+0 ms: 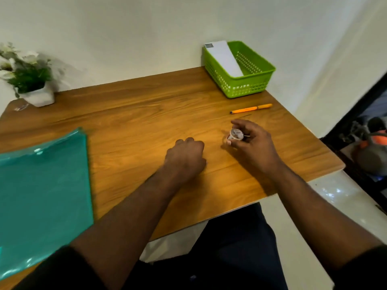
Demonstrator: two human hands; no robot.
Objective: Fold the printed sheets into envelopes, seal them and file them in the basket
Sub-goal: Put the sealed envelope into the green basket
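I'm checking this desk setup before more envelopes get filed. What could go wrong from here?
The basket sits at the table's far right corner, near the edge, and the envelope in it sticks up over the rim; a careless drop could tip it out or nudge the basket off. The pen lies loose between the basket and the right hand, so a reach could roll it away. That hand holds a small tape roll; its loose end may stick to fingers.
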